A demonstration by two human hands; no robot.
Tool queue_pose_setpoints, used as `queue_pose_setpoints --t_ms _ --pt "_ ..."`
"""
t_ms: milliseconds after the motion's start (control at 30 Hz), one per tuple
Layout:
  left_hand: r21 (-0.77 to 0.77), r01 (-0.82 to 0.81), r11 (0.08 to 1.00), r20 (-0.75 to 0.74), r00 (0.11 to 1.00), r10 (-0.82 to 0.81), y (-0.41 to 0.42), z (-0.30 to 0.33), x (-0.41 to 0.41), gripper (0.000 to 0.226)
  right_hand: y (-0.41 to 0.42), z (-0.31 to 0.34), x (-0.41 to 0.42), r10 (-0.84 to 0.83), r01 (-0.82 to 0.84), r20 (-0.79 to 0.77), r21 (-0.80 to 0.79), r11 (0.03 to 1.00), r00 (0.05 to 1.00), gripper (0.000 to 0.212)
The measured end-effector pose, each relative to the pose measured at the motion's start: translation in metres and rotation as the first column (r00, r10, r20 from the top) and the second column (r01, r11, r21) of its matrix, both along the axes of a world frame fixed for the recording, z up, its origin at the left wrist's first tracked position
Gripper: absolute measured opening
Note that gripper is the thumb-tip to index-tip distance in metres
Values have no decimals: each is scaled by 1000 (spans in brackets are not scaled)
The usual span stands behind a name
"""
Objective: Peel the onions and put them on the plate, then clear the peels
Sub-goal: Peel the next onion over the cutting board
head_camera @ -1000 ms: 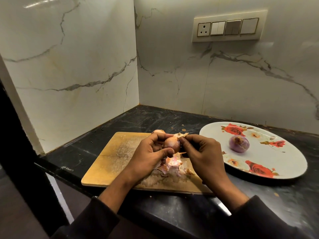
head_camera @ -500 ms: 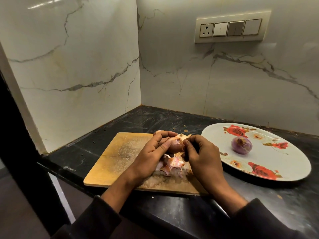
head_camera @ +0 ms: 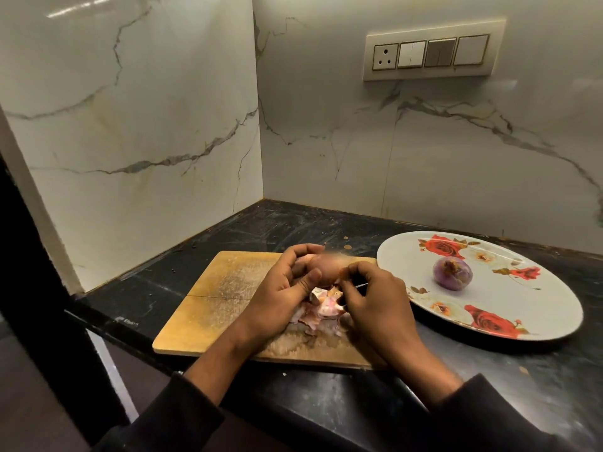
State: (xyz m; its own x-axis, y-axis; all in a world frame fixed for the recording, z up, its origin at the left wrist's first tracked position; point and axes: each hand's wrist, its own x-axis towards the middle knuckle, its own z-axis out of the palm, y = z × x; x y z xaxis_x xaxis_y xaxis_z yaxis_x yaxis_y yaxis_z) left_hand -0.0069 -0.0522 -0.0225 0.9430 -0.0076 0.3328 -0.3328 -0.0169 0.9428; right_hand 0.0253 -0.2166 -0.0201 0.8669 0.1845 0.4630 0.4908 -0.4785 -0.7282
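Blurred onion [head_camera: 329, 267] sits between both sets of curled fingers — left hand [head_camera: 287, 296] cups it, right hand [head_camera: 375, 301] pinches its skin — above papery peels [head_camera: 321, 313] on the wooden board [head_camera: 222, 301].

Both forearms reach forward from dark sleeves over the near edge of the worktop and draw together. The left hand [head_camera: 282, 296] has its fingers curled over the top of an onion [head_camera: 326, 272], thumb pressed to its near side. The right hand [head_camera: 375, 301] faces it, knuckles up, fingertips [head_camera: 350, 272] pinched at the onion's right side. Fingertips of the two hands nearly meet, wrists held above the worktop.
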Motion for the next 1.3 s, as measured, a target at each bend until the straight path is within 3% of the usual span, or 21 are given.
queue_pose_setpoints --t_ms 133,300,433,667,933,1133,1300 --pt "-33 -28 999 -14 1000 28 1 -2 3 30 -1 2 0 16 -18 36 33 999 999 15" --pt "-3 -22 1000 -5 1000 22 3 -2 4 30 -2 4 1 76 -82 34 247 966 997 16" --pt "40 -14 999 2 1000 14 2 -1 3 29 -1 5 -1 120 -114 1 312 943 993 14" --pt "57 -27 998 21 999 26 2 -1 2 29 -4 6 0 112 -119 45 250 961 993 6" --pt "68 -29 997 51 998 25 1 -2 2 41 1 7 -8 12 -35 121 185 982 993 24" --pt "72 -16 997 50 999 12 -1 0 0 34 5 5 -9 -62 27 195 179 983 979 8" --pt "128 -8 992 69 998 -1 -2 3 -1 39 7 2 -9 -86 51 155 217 975 984 5"
